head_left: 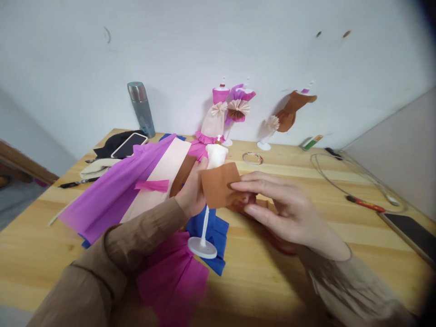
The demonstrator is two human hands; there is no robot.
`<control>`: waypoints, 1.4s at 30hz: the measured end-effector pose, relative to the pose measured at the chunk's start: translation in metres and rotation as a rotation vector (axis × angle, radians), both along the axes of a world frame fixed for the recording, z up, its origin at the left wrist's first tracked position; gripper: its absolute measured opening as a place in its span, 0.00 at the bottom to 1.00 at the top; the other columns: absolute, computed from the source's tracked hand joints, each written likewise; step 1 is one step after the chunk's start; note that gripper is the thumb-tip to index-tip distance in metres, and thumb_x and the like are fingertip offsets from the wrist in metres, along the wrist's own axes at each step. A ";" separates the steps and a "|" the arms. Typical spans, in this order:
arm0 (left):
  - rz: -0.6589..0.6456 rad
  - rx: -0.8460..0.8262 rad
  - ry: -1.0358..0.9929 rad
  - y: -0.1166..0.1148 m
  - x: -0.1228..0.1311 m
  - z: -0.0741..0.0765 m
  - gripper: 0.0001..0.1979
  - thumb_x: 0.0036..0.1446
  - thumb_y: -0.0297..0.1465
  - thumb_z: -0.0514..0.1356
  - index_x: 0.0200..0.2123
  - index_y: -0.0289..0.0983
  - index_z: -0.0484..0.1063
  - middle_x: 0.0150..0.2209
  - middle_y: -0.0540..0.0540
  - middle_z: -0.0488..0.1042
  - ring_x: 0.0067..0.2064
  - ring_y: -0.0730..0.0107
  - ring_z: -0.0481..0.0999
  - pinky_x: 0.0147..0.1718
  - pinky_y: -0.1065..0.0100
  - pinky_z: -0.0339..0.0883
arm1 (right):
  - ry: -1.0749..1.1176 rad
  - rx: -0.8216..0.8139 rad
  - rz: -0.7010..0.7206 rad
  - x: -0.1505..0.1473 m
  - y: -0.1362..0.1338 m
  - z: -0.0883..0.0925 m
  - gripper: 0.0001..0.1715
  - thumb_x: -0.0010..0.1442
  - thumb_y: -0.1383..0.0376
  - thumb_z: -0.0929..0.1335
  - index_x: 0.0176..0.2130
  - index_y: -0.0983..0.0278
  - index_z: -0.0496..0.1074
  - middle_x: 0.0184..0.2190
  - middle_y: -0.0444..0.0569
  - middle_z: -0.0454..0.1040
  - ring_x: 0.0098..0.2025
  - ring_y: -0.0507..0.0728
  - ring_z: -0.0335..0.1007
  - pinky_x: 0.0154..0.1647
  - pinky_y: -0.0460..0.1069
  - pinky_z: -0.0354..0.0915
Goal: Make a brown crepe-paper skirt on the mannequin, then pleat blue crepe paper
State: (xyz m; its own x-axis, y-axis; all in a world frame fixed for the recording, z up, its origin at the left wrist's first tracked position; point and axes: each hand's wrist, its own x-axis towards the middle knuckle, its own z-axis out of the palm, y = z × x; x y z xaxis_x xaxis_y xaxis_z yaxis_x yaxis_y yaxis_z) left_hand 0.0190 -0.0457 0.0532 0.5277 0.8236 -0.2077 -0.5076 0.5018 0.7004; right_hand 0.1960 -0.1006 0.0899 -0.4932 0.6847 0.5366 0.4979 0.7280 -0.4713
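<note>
A small white mannequin [216, 156] on a round-based stand [202, 247] is at the centre, its lower torso covered by a piece of brown crepe paper [220, 184]. Closed round its left side, my left hand [195, 190] presses the paper against the body. My right hand [286, 209] is closed on the paper's right edge, thumb and fingers close together; part of the grip is hidden. Beneath the stand lie blue crepe paper [220, 231] and magenta crepe paper [173, 272]. Purple crepe paper [112, 190] and cream crepe paper [163, 165] spread out left of my left hand.
Against the wall stand several dressed mannequins [220, 97], one in brown [296, 106]. A thermos [141, 109] and a phone [129, 144] are at the back left. A bracelet-like ring [252, 158], a cable [318, 170], a red-handled tool [366, 204] and another phone [412, 234] lie to the right.
</note>
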 end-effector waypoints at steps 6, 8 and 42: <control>0.070 0.059 -0.037 0.006 -0.004 -0.002 0.24 0.57 0.50 0.59 0.39 0.34 0.74 0.29 0.43 0.78 0.34 0.60 0.79 0.35 0.64 0.71 | -0.160 -0.067 -0.038 0.002 0.005 -0.011 0.13 0.65 0.63 0.66 0.47 0.62 0.76 0.40 0.52 0.80 0.43 0.59 0.77 0.43 0.52 0.72; 0.127 0.117 -0.020 0.007 -0.005 -0.002 0.21 0.53 0.46 0.65 0.40 0.35 0.72 0.28 0.46 0.77 0.34 0.63 0.78 0.36 0.64 0.70 | -0.181 -0.059 -0.067 0.002 0.006 -0.013 0.14 0.65 0.64 0.66 0.48 0.63 0.76 0.42 0.53 0.80 0.44 0.59 0.77 0.45 0.53 0.72; -0.042 0.200 0.119 -0.010 0.002 -0.004 0.19 0.58 0.46 0.58 0.42 0.36 0.67 0.31 0.47 0.73 0.25 0.70 0.74 0.22 0.71 0.63 | 0.516 -0.789 0.171 0.033 0.012 -0.007 0.15 0.52 0.54 0.76 0.29 0.63 0.74 0.27 0.47 0.72 0.28 0.54 0.66 0.28 0.48 0.62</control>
State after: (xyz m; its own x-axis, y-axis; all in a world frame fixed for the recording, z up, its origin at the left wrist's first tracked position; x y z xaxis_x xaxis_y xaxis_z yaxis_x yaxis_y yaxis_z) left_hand 0.0209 -0.0559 0.0494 0.5440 0.8325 -0.1054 -0.3969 0.3659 0.8418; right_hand 0.2287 -0.0882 0.0826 -0.4517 0.8825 0.1308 0.0085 0.1509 -0.9885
